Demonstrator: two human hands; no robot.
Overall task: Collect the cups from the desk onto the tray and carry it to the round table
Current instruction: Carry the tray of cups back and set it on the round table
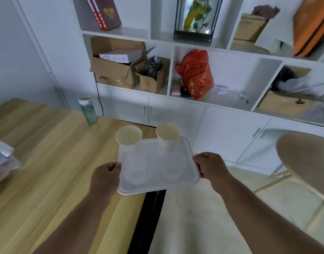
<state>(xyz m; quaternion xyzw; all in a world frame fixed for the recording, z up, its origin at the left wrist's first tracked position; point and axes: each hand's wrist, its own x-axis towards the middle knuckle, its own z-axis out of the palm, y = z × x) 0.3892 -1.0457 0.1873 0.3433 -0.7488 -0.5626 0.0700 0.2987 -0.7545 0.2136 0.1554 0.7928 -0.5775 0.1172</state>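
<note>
Collection appears complete: two cups (128,135) (168,132) stand at the far edge of the tray (153,182). The left hand (105,177) and right hand (210,166) pinch its side rims, holding it over the desk (47,153) edge. Remaining: carry to the round table (308,162), right.

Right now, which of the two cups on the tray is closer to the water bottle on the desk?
The left cup, at the tray's far left corner above the left hand. The other cup stands at the far right corner, farther from the bottle.
</note>
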